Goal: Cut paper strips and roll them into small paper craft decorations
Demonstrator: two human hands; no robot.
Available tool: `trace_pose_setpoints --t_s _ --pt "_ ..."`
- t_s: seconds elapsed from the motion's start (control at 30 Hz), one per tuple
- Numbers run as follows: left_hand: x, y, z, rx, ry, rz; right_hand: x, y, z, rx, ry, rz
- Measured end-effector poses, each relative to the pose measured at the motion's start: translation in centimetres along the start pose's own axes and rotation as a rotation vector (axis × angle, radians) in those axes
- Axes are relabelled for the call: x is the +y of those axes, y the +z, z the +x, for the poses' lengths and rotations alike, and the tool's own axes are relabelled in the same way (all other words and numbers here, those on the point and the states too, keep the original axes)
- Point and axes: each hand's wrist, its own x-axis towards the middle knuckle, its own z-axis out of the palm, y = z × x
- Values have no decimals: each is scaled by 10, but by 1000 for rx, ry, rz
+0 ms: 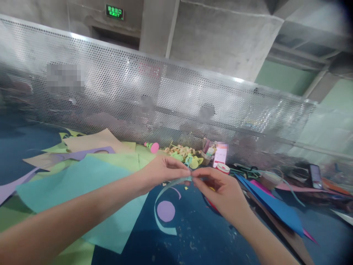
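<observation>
My left hand [164,172] and my right hand [220,184] meet over the table, fingertips nearly touching. Both pinch the end of a light blue strip [158,217] that looks like paper or thin foam. From the fingers it curves down to the left, its loose end near the table surface. The pinched end is mostly hidden by the fingertips. Below the hands lies a purple disc [166,211], inside the strip's curve, with a thin curved purple strip [176,192] beside it.
Large light blue [110,184] and green sheets overlap on the left. Small cut pieces [180,151] are heaped behind my hands, near a phone [220,154] and a tape roll [223,168]. Blue sheets [275,206] lie right. A perforated metal screen [116,84] borders the back.
</observation>
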Motion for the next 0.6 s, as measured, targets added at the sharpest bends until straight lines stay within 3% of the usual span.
trace_pose_setpoints --t_s 0.27,0.6 --pt "-2 -1 1 64 60 150 7 2 2 -16 93 59" --pt "-3 0 1 109 171 451 8 3 2 -28 82 -86"
